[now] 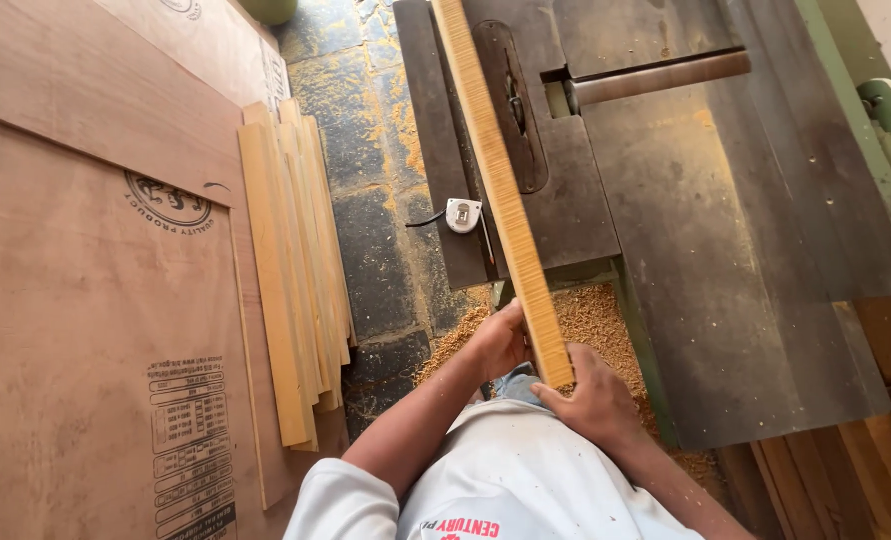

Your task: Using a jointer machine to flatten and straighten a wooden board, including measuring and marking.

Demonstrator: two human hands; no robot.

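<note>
A long narrow wooden strip (495, 180) lies lengthwise on the dark metal saw table (725, 230), just left of the blade slot (515, 110). My left hand (500, 342) grips the strip's near end from the left side. My right hand (597, 400) holds the same end from the right and below, fingers wrapped on it. The strip runs from my hands up past the top edge of the view.
A white tape measure (462, 215) sits on the table's left part. A stack of cut wooden strips (295, 270) leans on plywood sheets (95, 300) at the left. Sawdust (585, 315) is piled under the table front. Dark stone floor (365, 170) lies between.
</note>
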